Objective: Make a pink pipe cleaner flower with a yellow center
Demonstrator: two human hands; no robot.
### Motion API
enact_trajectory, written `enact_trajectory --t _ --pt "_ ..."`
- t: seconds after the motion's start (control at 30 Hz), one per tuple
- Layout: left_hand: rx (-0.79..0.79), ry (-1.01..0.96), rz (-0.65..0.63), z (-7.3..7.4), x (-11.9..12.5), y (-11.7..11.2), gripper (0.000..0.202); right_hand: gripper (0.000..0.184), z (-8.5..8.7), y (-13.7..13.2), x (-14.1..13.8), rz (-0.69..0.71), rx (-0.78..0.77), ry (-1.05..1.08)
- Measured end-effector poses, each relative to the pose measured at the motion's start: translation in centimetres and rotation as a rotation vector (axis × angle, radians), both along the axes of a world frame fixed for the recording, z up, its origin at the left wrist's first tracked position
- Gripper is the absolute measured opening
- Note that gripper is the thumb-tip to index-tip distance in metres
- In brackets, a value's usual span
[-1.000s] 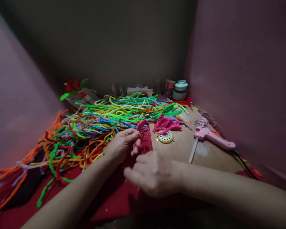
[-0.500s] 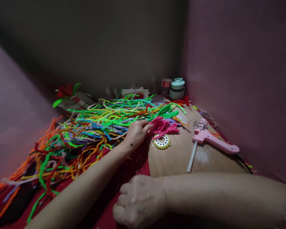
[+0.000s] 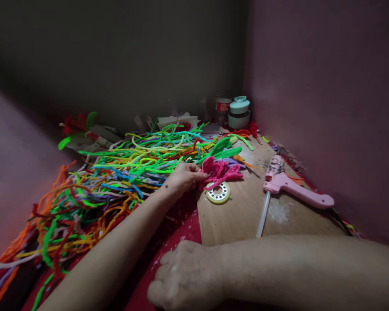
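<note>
My left hand (image 3: 184,178) reaches forward over the table and its fingers close on a small bunch of pink pipe cleaners (image 3: 221,170). A big heap of pipe cleaners in many colours (image 3: 116,172) spreads to the left of that hand. My right hand (image 3: 184,280) rests curled low at the front on the red cloth (image 3: 178,235), knuckles up; whatever its fingers may hold is hidden. A round yellow tape roll (image 3: 218,193) lies just below the pink bunch.
A pink glue gun (image 3: 291,183) with a white glue stick (image 3: 264,214) lies on the wooden board (image 3: 246,216) at the right. Jars and a pale green lidded pot (image 3: 239,112) stand at the back. Pink walls close in on both sides.
My left hand left the red piece near me, stretched forward and took hold of the pink pipe cleaners. My right hand dropped toward the front edge and curled on the cloth.
</note>
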State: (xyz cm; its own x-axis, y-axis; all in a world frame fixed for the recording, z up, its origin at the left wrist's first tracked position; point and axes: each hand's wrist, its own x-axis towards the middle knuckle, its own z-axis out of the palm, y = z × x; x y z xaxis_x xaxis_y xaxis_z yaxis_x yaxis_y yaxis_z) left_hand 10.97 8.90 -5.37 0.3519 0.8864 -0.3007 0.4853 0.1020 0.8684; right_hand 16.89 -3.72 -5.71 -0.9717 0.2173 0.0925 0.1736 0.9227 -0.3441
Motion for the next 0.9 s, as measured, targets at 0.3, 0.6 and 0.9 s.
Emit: enact_trajectory --t 0.3,0.6,0.9 --pt "-0.059 -0.169 0.07 0.5 0.3 -0.8 0.02 0.017 -0.2 0.1 -0.2 -0.033 -0.017 -0.013" --pt "0.002 -0.109 0.004 0.2 0.5 -0.6 0.017 0.019 0.5 0.2 0.1 -0.033 -0.055 -0.061" --pt "0.068 0.165 -0.077 0.5 1.1 -0.3 0.025 0.019 0.1 0.2 -0.1 -0.031 -0.069 -0.047"
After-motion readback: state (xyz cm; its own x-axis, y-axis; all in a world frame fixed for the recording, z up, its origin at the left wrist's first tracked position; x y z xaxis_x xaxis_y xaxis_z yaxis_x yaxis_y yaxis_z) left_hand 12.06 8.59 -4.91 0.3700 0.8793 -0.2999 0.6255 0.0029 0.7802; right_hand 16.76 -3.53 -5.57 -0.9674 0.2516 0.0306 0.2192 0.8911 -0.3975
